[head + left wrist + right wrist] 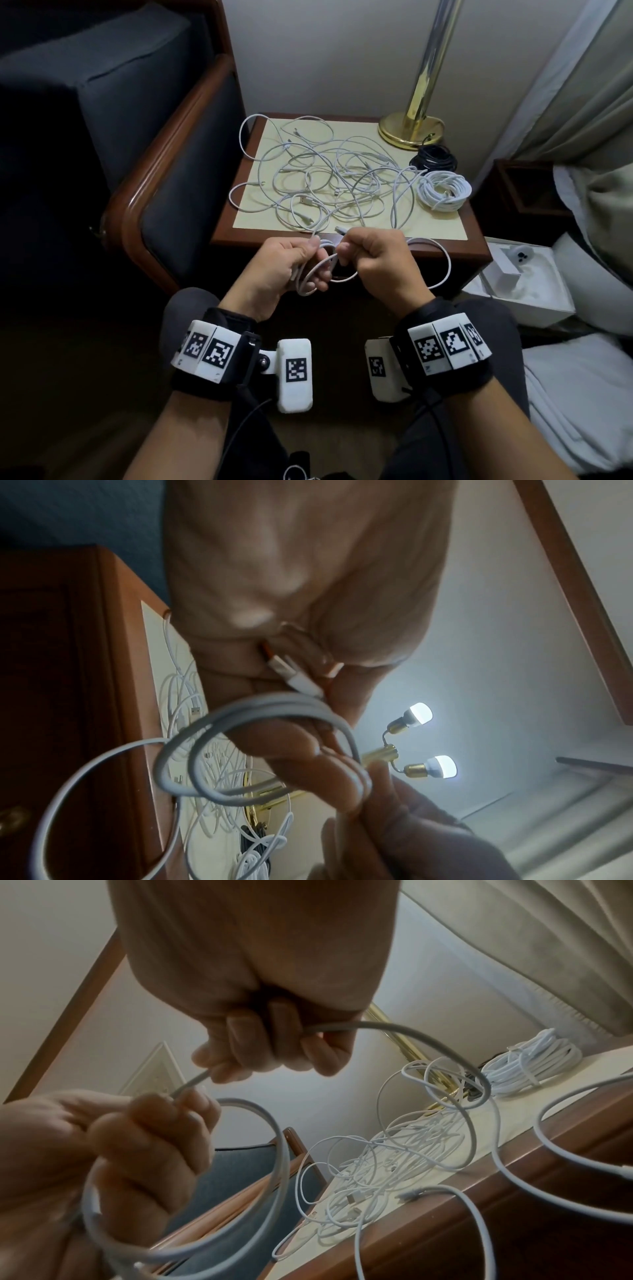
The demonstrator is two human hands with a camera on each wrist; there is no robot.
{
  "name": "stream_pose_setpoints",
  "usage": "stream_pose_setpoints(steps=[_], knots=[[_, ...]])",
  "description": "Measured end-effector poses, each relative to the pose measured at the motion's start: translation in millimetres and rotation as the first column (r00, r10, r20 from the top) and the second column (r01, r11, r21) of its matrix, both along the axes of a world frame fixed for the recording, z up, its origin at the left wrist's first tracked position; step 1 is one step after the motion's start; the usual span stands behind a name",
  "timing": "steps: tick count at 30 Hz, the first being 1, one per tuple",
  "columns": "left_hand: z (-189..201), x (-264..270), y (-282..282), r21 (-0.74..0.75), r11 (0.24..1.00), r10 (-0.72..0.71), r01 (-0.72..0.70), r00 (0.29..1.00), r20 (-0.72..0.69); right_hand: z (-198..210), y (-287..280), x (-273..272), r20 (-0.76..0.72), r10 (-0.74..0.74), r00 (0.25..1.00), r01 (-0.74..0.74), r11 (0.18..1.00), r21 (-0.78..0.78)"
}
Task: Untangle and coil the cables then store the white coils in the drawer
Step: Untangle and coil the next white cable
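Observation:
My left hand (301,265) grips a small coil of white cable (317,277) in front of the nightstand, with the cable's USB plug (291,673) tucked against the palm. My right hand (368,258) is curled round the same cable (394,1028) just beside it, and a long slack loop (442,263) trails to the right. A tangle of white cables (325,178) lies on the nightstand top (445,228). One finished white coil (443,190) and a black coil (433,158) sit at its right. The drawer is not visible open.
A brass lamp base (411,132) stands at the nightstand's back right corner. A dark armchair (102,137) with a wooden arm is on the left. An open white box (524,284) and bedding (582,394) lie to the right.

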State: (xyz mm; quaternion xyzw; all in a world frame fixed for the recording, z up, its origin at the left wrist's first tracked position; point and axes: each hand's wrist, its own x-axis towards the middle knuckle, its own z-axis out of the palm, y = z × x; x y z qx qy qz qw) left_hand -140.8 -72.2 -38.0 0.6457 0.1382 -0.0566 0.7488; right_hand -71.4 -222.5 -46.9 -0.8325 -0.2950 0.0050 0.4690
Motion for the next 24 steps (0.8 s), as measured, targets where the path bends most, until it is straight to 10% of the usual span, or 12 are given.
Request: stream_pose_setpoints(steps=[13, 24], knots=[[1.7, 2.2, -2.2, 0.055, 0.997, -0.049, 0.048, 0.999, 0.004, 10.6, -3.2, 3.3, 0.034, -0.069, 0.997, 0.076, 0.954, -0.289], [-7.6, 4.0, -8.1, -0.020, 0.999, -0.045, 0.044, 0.996, -0.071, -13.3, 0.5, 1.6, -0.060, -0.025, 0.998, 0.029, 0.997, 0.070]])
